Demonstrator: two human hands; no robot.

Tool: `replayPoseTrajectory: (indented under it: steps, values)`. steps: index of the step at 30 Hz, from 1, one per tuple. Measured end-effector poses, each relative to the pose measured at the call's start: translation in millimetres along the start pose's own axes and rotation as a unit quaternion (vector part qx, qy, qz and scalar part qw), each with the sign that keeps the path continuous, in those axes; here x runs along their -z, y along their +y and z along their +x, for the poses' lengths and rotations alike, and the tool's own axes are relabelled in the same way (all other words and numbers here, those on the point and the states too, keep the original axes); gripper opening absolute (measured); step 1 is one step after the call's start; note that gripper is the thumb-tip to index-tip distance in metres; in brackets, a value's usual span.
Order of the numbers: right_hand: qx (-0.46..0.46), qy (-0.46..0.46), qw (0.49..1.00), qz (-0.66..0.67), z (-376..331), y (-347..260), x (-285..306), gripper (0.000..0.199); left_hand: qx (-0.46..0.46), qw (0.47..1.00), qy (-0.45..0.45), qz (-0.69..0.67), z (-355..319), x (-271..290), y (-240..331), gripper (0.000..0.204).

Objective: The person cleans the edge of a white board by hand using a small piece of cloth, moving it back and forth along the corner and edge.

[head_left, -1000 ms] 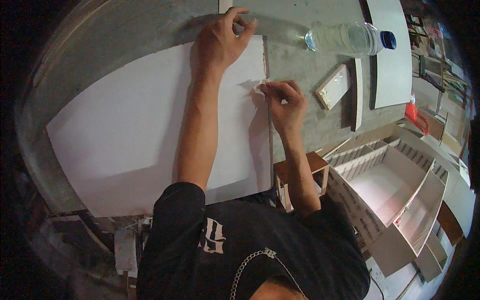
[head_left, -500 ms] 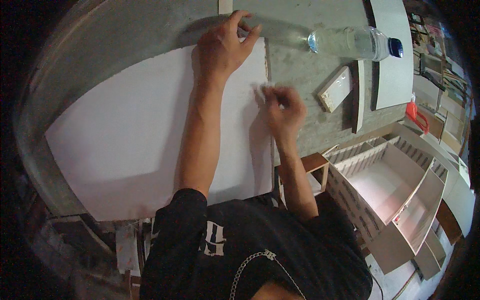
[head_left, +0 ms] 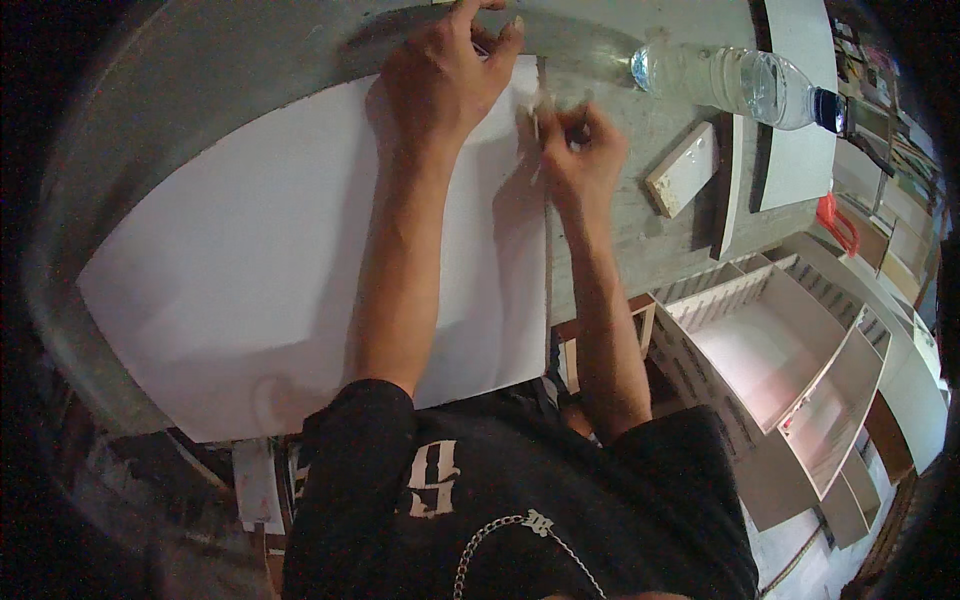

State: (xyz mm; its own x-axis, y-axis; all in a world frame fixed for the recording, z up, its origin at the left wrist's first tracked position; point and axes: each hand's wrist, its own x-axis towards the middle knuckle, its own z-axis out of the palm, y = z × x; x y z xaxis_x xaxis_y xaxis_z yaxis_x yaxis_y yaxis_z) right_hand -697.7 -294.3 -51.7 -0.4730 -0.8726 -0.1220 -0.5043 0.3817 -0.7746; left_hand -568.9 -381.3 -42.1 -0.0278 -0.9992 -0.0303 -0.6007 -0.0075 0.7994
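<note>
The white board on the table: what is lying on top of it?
On the white board the left hand presses flat near the far edge. The right hand works at its right edge; what it pinches is hidden.

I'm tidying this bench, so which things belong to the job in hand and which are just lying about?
In use:
large white flat board
left hand pressing it down
right hand at its right edge

Lying about:
clear plastic water bottle
small pale wooden block
white model shelving unit

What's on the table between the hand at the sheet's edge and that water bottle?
Nothing: in the head view, only bare grey tabletop lies between the right hand and the plastic water bottle. The small wooden block sits lower, off that line.
</note>
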Motion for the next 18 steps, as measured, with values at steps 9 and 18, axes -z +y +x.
replayPoseTrajectory:
  steps: [9,18]
  values:
    - [0.062,0.022,0.998,-0.015,13.2,-6.5,-8.4,0.030,0.016,1.000,0.002,0.014,6.4,-2.1,3.0,0.033]
    - [0.063,0.001,0.998,0.016,19.6,-14.6,-6.0,0.033,0.015,0.997,-0.004,-0.070,3.5,0.9,1.1,0.037]
